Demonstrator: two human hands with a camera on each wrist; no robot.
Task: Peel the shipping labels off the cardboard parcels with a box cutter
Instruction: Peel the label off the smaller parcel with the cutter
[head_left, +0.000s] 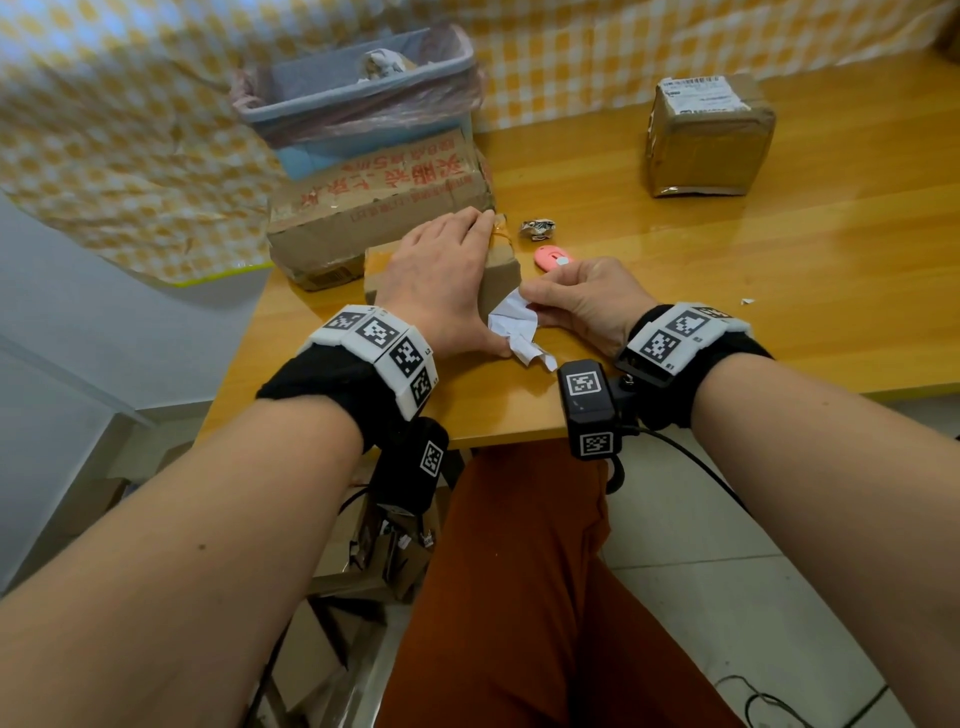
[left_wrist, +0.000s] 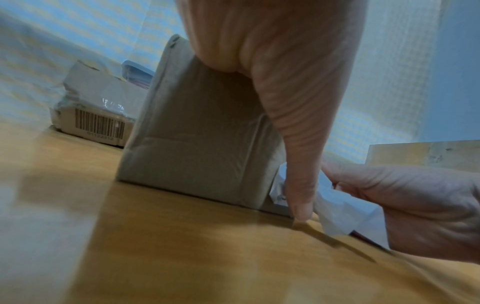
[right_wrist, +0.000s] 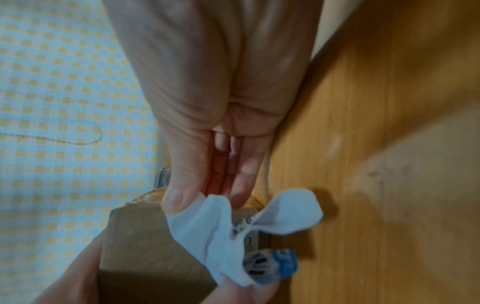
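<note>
A small brown cardboard parcel (head_left: 498, 275) (left_wrist: 202, 133) (right_wrist: 145, 246) stands on the wooden table (head_left: 727, 291). My left hand (head_left: 447, 270) lies flat over its top, fingers straight, and the thumb (left_wrist: 293, 164) runs down the near side to the table. My right hand (head_left: 571, 299) (right_wrist: 197, 123) pinches a crumpled white shipping label (head_left: 511, 325) (left_wrist: 345, 211) (right_wrist: 215, 226) that hangs off the parcel's near right corner. The pink box cutter (head_left: 553, 258) lies loose on the table just beyond my right hand. A second parcel (head_left: 709, 135) with a label on top stands at the far right.
A flattened box with red print (head_left: 379, 208) lies behind the small parcel. Behind that box stands a blue bin with a pink liner (head_left: 358, 98). A crumpled label ball (head_left: 538, 228) sits near the cutter. The table's near edge runs under my wrists.
</note>
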